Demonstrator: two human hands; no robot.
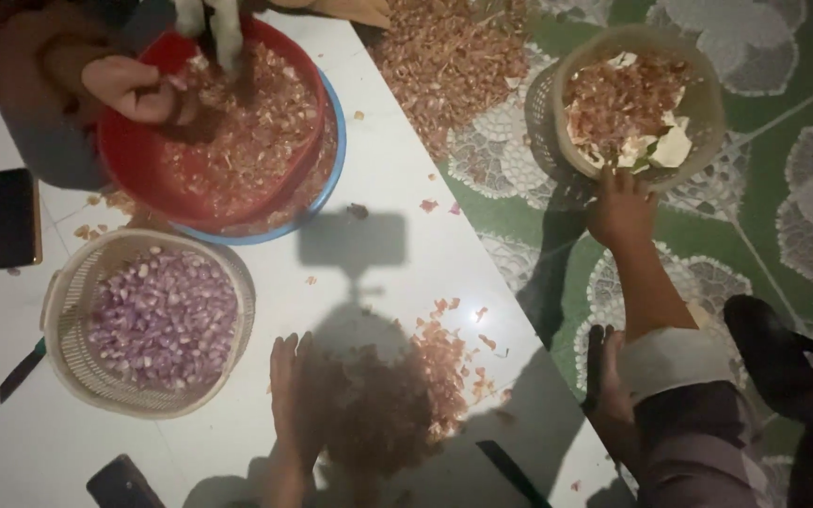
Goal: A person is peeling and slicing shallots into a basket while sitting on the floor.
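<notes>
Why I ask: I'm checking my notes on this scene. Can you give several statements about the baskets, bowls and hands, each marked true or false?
1. The pale basket on the left holds peeled purple shallots. True.
2. The red bowl sits in a blue-rimmed bowl. True.
3. The dark phone lies inside the red bowl. False: it lies on the white surface, left of the bowl.
4. The person's left hand grips a knife. False: it lies flat and open beside a pile of peels.
5. The basket on the green mat is empty. False: it holds peels and pale scraps, and a co-worker's hand is at its rim.
</notes>
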